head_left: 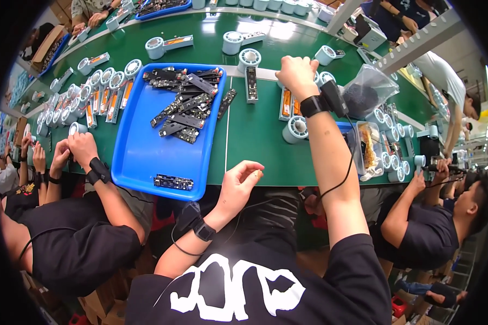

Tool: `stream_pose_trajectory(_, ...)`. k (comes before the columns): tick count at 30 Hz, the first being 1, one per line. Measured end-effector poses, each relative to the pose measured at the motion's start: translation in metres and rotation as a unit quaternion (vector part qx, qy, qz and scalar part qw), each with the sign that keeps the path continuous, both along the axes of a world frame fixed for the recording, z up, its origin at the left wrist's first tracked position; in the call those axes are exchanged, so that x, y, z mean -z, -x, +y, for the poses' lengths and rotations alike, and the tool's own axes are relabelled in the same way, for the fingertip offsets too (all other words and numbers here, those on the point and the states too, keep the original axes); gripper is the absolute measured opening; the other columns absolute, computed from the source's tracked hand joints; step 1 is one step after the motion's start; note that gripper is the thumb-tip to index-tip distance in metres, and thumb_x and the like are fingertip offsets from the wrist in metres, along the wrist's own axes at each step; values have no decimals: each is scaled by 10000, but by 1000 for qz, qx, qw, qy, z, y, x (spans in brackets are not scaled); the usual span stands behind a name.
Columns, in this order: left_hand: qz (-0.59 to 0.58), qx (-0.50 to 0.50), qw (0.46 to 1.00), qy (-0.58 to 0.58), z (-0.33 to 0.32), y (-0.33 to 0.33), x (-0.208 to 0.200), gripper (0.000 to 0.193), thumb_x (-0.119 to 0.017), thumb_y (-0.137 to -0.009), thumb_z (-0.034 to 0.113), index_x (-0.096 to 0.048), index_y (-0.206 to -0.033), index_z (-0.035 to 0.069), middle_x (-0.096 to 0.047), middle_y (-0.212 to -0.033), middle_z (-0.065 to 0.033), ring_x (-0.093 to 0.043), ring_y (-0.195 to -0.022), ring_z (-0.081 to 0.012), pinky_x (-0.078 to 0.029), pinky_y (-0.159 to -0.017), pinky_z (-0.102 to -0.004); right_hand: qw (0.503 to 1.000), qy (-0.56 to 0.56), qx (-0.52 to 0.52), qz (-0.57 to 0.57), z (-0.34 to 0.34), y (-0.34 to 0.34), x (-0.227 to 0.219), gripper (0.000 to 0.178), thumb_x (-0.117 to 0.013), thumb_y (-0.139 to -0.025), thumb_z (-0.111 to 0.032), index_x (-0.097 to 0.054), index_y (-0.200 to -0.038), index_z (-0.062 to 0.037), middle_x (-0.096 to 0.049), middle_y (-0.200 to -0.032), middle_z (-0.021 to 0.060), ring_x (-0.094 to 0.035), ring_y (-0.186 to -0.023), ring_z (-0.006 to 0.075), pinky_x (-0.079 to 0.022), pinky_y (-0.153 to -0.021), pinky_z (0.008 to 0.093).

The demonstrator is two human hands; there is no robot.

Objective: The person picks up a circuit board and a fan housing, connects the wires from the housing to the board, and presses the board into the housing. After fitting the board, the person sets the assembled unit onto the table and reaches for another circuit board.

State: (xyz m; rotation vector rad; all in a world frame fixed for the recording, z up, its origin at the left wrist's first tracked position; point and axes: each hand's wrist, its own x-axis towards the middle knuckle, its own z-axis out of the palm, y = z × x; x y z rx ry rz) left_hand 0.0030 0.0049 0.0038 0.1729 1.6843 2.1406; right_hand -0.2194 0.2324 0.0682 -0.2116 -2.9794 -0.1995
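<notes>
My right hand [299,76] reaches far forward over a group of light-blue, round-headed parts with long handles. Its fingers curl downward and their tips are hidden, so any grip on a part cannot be seen. Just below it are handles with orange inserts [286,103] and an upright light-blue round part [295,130]. Near the table's front edge, my left hand [239,187] hovers with curled fingers, thumb close to them; nothing shows in it. Between the hands, farther off, lies a light-blue round-headed part [250,57] whose handle holds a dark circuit board [251,84].
A blue tray [127,157] of black circuit boards [187,103] stands left of my left hand. Rows of light-blue parts [95,97] fill the far left. Rightward are a clear bag [371,89] and a plastic box [370,149]. Co-workers sit on both sides; cables run from my wrist bands.
</notes>
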Motion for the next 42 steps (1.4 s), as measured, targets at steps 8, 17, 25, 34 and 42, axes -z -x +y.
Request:
stream_pose_trajectory(8,34,-11,998,42,-15,-2,-8,141,-631,-980,72,-668,-1072,-29,-695,-973,-37,-649,-906,-103,-514,-843,-256,997,26,-71,-21,-22,-23,-9,311,-749,-838,-405,-764,-840,-94,-740,-868,164,-695,-931,383,-400,-863,503)
stream_pose_trajectory(17,353,-82,875,321,-10,8,-16,475,-734,-846,16,-561,-1282,-54,-621,-1143,-151,-658,-938,-279,-533,-842,-329,984,56,-165,-40,-71,-111,-12,295,-752,-849,-346,-737,-750,-69,-708,-754,148,-686,-832,368,-402,-794,506)
stream_pose_trajectory(25,338,-20,886,316,-7,0,1,645,-781,-769,-27,-510,-1354,-53,-578,-1208,-194,-649,-963,-330,-544,-843,-379,980,86,-171,43,-63,-122,-14,235,-699,-895,-264,-725,-827,-41,-710,-822,153,-667,-884,368,-442,-796,494)
stream_pose_trajectory(34,320,9,905,281,-7,-5,-2,642,-743,-794,-4,-478,-1377,-53,-558,-1248,-233,-575,-1139,-426,-494,-971,-447,922,255,-271,107,-63,-102,-2,127,-607,-880,-62,-715,-927,-17,-696,-888,162,-665,-922,365,-516,-833,441)
stream_pose_trajectory(42,282,-3,920,272,-8,-6,5,613,-723,-807,2,-493,-1373,-41,-562,-1239,-237,-584,-1120,-432,-499,-966,-440,945,-37,-322,-55,-102,-43,29,88,-655,-796,-58,-716,-804,-121,-703,-876,57,-648,-977,229,-446,-960,390)
